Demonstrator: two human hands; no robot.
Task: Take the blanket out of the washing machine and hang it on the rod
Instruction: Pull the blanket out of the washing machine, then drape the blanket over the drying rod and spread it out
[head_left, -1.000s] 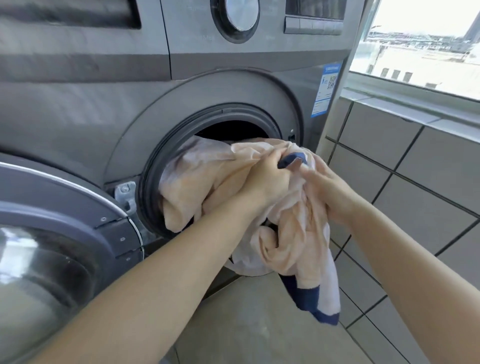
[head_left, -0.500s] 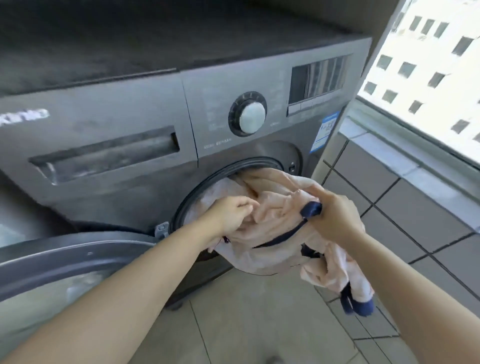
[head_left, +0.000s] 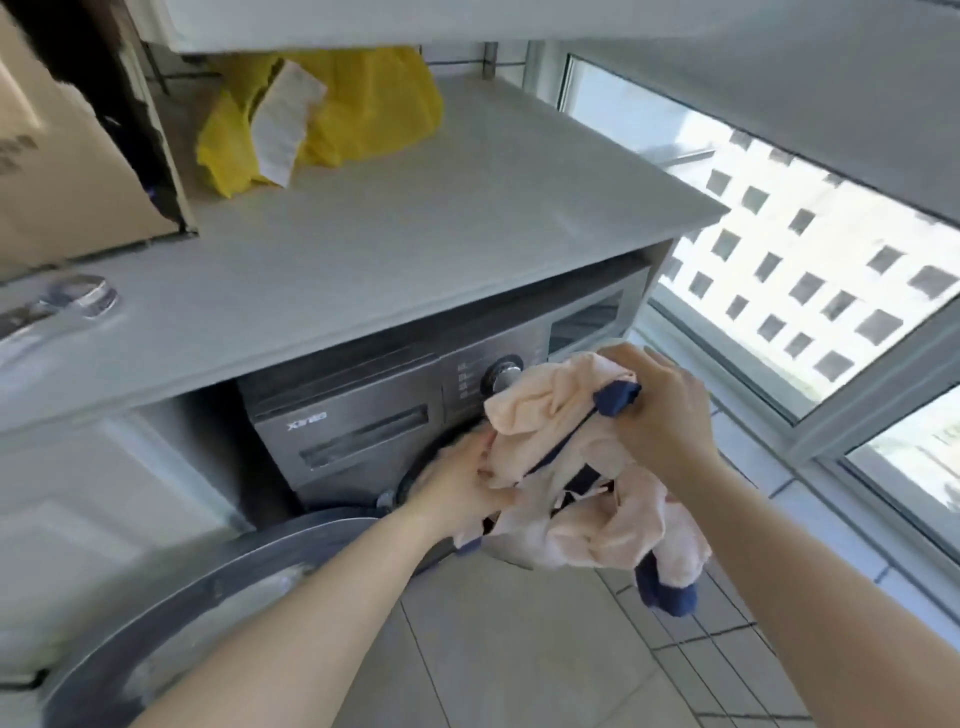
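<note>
Peach blanket (head_left: 587, 467) now higher, outside drum.

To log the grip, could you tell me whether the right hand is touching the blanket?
Touching: the head view shows the right hand gripping the blanket at its dark blue edge.

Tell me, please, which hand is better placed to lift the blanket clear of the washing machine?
Probably the right hand: it grips the blanket by its navy edge at the bundle's top, already above the washing machine opening. The left hand holds lower folds beside the opening, so it would mostly support.
</note>
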